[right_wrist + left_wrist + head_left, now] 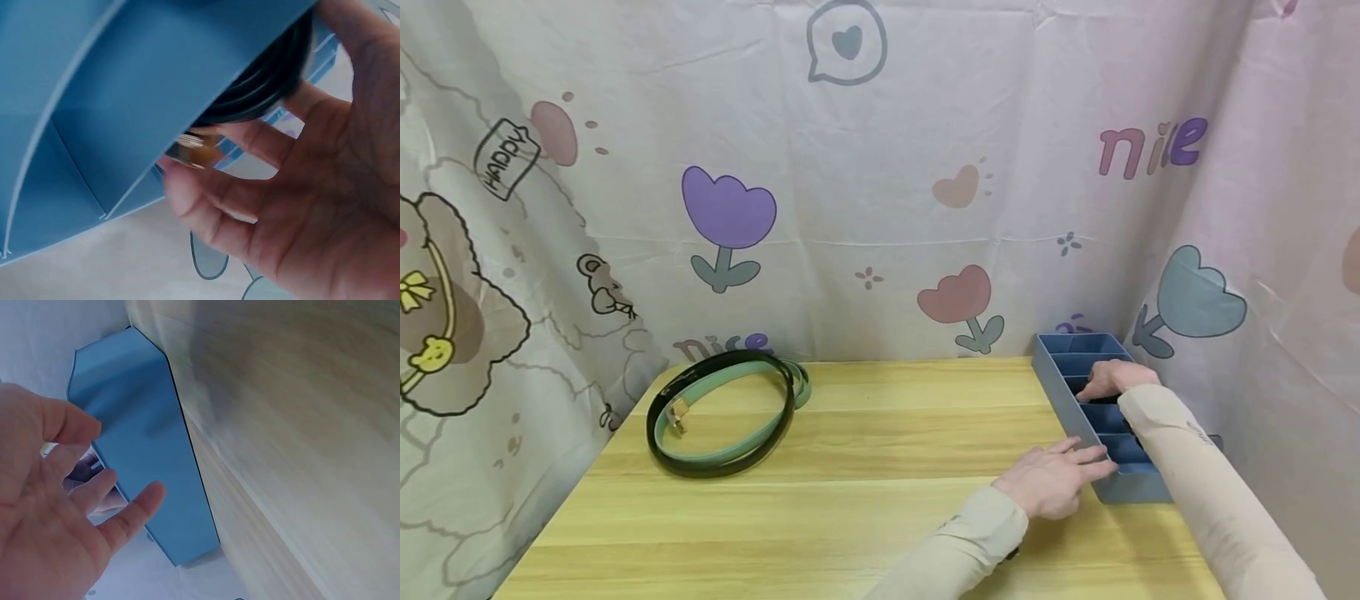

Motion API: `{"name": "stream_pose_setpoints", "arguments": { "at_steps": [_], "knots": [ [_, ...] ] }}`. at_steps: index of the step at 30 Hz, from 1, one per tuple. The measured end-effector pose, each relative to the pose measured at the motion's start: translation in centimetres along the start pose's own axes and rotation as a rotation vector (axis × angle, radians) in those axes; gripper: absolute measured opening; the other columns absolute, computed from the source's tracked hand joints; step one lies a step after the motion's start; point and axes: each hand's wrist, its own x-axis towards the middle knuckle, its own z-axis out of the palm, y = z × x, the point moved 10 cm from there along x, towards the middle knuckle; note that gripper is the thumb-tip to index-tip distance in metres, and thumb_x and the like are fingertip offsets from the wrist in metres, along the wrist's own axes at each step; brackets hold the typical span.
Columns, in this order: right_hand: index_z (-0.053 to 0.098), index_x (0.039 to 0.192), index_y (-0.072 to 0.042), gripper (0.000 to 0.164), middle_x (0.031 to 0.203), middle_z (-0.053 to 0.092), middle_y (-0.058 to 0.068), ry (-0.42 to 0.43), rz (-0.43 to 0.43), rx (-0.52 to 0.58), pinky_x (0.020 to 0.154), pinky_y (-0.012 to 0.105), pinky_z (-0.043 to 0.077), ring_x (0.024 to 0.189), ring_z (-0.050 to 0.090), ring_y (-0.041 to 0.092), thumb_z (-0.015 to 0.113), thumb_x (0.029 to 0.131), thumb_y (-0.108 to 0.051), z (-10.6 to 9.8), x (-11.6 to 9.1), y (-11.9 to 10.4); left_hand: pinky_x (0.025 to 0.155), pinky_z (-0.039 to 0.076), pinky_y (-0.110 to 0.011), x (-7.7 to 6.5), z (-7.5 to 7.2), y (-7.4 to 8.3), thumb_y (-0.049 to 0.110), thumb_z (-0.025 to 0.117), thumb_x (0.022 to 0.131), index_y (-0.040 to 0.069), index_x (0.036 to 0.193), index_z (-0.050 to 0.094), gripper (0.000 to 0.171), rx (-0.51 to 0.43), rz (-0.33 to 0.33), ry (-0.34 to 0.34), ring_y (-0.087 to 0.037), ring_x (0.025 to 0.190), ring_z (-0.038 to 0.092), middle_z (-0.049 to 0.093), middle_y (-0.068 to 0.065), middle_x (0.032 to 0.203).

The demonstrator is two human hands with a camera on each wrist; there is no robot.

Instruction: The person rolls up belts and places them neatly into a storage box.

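A blue divided box (1138,487) stands at the table's right side, with a row of compartments running away from me. My right hand (1116,377) reaches down into a middle compartment. Its fingers curl around a rolled black belt (262,84), whose gold buckle (201,150) shows by the fingertips in the right wrist view; a divider hides part of the roll. Beside the near left wall of the box is my left hand (1048,481), fingers spread and fingertips right at the rim. In the left wrist view, the bare blue side wall (147,450) lies beyond those fingers.
At the back left of the wooden table (850,517) lies a loose loop of black and green belt (700,468) with a gold buckle (677,414). Printed cloth (850,192) hangs behind the table and along both sides, close to the box.
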Motion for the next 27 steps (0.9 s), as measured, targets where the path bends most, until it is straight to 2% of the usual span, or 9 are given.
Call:
{"name": "stream_pose_setpoints", "arguments": {
  "at_steps": [3,6,9,11,16,22,27],
  "knots": [
    [0.068,0.104,0.002,0.057,0.087,0.058,0.015,0.010,-0.017,0.039,0.076,0.043,0.047,0.086,0.057,0.030,0.065,0.087,-0.053,-0.6,-0.4,0.0,0.106,0.042,-0.027,-0.1,0.0,0.1,0.028,0.052,0.100,0.053,0.150,0.021,0.064,-0.016,0.005,-0.001,-0.003,0.147,0.020,0.014,0.030,0.158],
    [0.069,0.106,0.000,0.057,0.086,0.058,0.013,0.054,-0.033,0.078,0.072,0.041,0.045,0.082,0.057,0.028,0.062,0.089,-0.054,-1.6,-0.8,0.2,0.106,0.041,-0.024,-0.2,0.0,0.0,0.025,0.054,0.098,0.052,0.150,0.021,0.067,-0.022,0.017,0.014,-0.005,0.147,0.023,0.017,0.028,0.158],
    [0.065,0.118,0.002,0.058,0.098,0.064,0.018,0.116,-0.059,0.087,0.074,0.046,0.050,0.083,0.057,0.030,0.062,0.091,-0.049,-2.6,-1.1,0.1,0.107,0.039,-0.022,-0.3,0.1,-0.1,0.024,0.056,0.096,0.051,0.151,0.020,0.071,-0.018,0.032,0.036,-0.008,0.146,0.027,0.020,0.025,0.159],
    [0.063,0.121,0.002,0.055,0.104,0.065,0.020,0.152,-0.089,0.084,0.075,0.049,0.051,0.084,0.057,0.030,0.062,0.092,-0.044,-3.2,-1.2,-0.5,0.107,0.038,-0.021,-0.4,0.2,-0.2,0.024,0.056,0.096,0.050,0.151,0.020,0.072,-0.004,0.047,0.057,-0.010,0.145,0.030,0.022,0.023,0.159],
    [0.067,0.112,-0.001,0.039,0.095,0.066,0.015,0.215,-0.183,0.082,0.073,0.048,0.051,0.082,0.057,0.028,0.062,0.094,-0.036,-3.8,-1.0,-3.1,0.111,0.031,-0.018,-1.2,0.2,-0.7,0.025,0.051,0.098,0.046,0.153,0.021,0.066,-0.002,0.079,0.096,-0.009,0.142,0.036,0.028,0.017,0.158],
    [0.070,0.105,-0.006,0.029,0.093,0.066,0.010,0.259,-0.286,0.042,0.075,0.048,0.051,0.080,0.058,0.024,0.063,0.094,-0.032,-3.8,-1.3,-7.0,0.109,0.034,-0.018,-3.2,0.0,-2.7,0.022,0.053,0.096,0.035,0.153,0.031,0.062,-0.056,0.089,0.143,-0.007,0.138,0.042,0.040,0.008,0.154],
    [0.069,0.111,-0.007,0.031,0.105,0.069,0.013,0.223,-0.349,0.012,0.079,0.048,0.053,0.088,0.063,0.025,0.063,0.094,-0.033,-2.3,-1.4,-10.0,0.106,0.040,-0.021,-4.8,0.5,-5.5,0.022,0.056,0.096,0.031,0.152,0.035,0.061,-0.115,0.052,0.132,-0.009,0.133,0.048,0.045,0.003,0.151]
  ]
}}
